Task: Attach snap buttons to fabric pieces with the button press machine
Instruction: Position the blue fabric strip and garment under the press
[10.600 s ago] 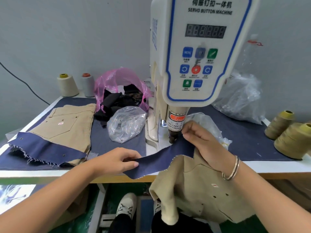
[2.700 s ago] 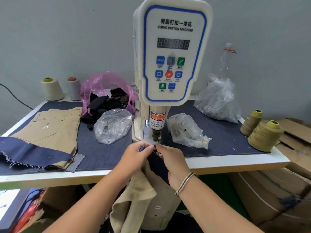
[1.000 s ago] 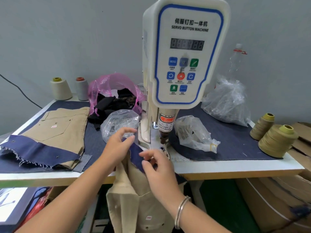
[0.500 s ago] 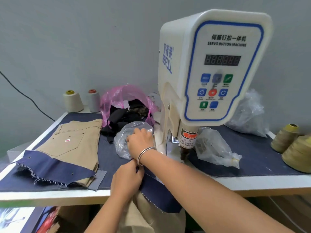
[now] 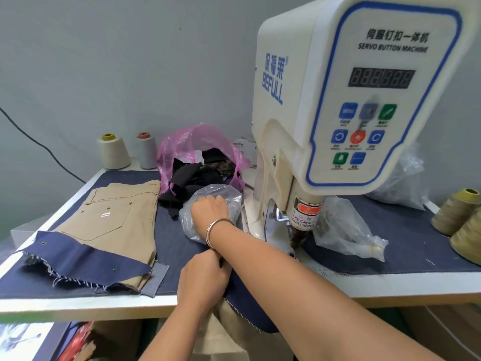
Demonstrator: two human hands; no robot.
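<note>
Your left hand [image 5: 204,278] pinches the limp navy-and-tan fabric piece [image 5: 250,306] at the bench [image 5: 364,289] edge, lower centre, so keep that grip near the hem while your right hand [image 5: 209,213], fingers hidden, reaches into the slippery clear button bag [image 5: 229,198].

Cream-white servo button machine [image 5: 325,105] with blue-edged control panel, standing on the table right of centre, punch head pointing down. Clear plastic bag of snap buttons [image 5: 221,201] just left of the machine, crumpled, lying on the denim mat. Navy denim and khaki fabric piece [image 5: 247,303] draped over the table's front edge below the punch, khaki part hanging down. Stack of finished khaki-and-denim pieces [image 5: 104,230] lying flat at far left.
</note>
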